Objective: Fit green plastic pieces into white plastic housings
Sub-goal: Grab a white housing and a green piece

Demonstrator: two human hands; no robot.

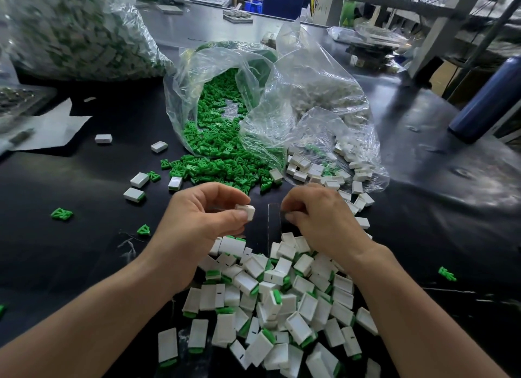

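My left hand [205,217] pinches a small white housing [248,212] between thumb and fingers, above the black table. My right hand [318,217] hovers just right of it with fingers curled; whether it holds anything is hidden. A clear bag spills loose green pieces [222,163] onto the table beyond my hands. A second clear bag to the right spills empty white housings [315,170]. Below my hands lies a heap of white housings with green pieces fitted in them [282,298].
Stray housings [135,194] and green pieces [62,213] lie scattered on the left of the black table [84,251]. A large clear bag of parts [76,31] stands at the far left. A dark blue bottle [487,98] stands at the right.
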